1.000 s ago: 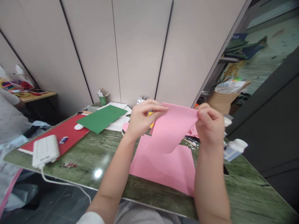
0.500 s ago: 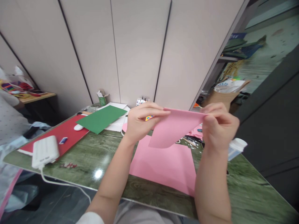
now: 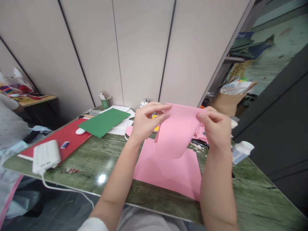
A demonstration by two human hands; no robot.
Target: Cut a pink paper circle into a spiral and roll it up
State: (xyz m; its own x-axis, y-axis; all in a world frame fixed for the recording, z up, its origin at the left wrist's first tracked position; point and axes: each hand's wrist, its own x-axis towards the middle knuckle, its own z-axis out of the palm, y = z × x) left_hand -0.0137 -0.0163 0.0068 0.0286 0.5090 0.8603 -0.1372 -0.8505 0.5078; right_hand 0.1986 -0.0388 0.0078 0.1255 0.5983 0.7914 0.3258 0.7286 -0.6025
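Observation:
A folded piece of pink paper (image 3: 176, 131) hangs in the air between my two hands. My left hand (image 3: 146, 123) pinches its upper left edge between thumb and fingers. At the upper right corner, my right hand (image 3: 215, 125) is closed on the same paper, thumb toward me. Below it, a larger pink sheet (image 3: 166, 175) lies flat on the green table (image 3: 91, 163), partly covered from view by the held paper and my right forearm.
To the left are a green sheet (image 3: 106, 122), white papers, a red mat (image 3: 55, 136), a white power bank (image 3: 47, 156) with its cable, and a mouse (image 3: 80, 131). A white bottle (image 3: 242, 151) and paper scraps stand right. Another person's sleeve (image 3: 12, 120) shows far left.
The pink paper has tilted more upright, showing more of its face. My right hand has moved left, closer to my left hand. The sheet on the table has stayed put.

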